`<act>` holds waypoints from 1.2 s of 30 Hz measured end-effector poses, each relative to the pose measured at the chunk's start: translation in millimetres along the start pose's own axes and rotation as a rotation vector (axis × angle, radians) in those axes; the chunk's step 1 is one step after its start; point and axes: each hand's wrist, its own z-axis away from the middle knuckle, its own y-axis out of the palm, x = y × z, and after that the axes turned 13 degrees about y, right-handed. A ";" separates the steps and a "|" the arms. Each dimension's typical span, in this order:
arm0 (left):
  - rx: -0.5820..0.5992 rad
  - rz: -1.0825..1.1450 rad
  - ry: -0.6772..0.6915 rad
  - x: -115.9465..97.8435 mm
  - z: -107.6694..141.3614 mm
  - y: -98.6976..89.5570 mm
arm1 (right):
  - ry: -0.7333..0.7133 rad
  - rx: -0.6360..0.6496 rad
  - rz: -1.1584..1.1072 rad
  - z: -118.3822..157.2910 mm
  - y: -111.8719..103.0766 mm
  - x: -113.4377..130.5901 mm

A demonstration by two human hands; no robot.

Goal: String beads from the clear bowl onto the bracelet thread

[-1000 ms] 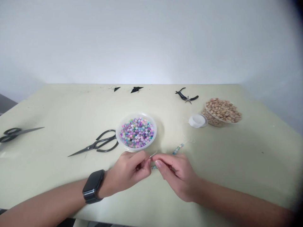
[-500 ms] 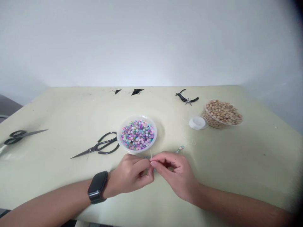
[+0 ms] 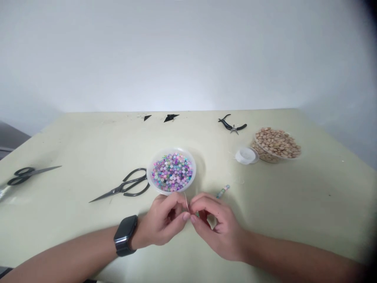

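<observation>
My left hand (image 3: 166,218), with a black watch on its wrist, has thumb and forefinger pinched at a thin pale cord (image 3: 186,201). Its fingertips meet those of my right hand (image 3: 216,226), which is closed in a pinch on the same cord. A string of small beads (image 3: 223,191) in blue, green and pink sticks out behind the right fingers; the rest of it is mostly hidden by that hand. Just beyond my left hand stands a white bowl (image 3: 149,184) full of pastel and purple beads (image 3: 172,171).
Black-handled scissors (image 3: 122,187) lie against the bowl, and another pair (image 3: 28,173) is at far left. Black-handled pliers (image 3: 232,126) lie at the back. A cord spool (image 3: 246,155) sits beside a clear tub of tan seeds or beans (image 3: 277,143). Black scraps (image 3: 171,117) lie near the wall.
My hands have come slightly lower, and the fingers have shifted their pinch on the cord. The left thumb is now extended toward the right fingertips. The view has tilted slightly.
</observation>
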 end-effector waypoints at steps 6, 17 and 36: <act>-0.023 -0.028 0.048 1.4 2.0 0.2 | 0.058 -0.001 0.012 -1.8 -1.0 -2.4; -0.023 -0.029 0.006 5.4 -1.7 1.3 | 0.188 0.055 0.043 -4.0 -5.3 -5.0; -0.023 0.129 0.017 8.3 -10.8 4.4 | -0.071 0.029 0.067 -0.9 -17.6 -13.5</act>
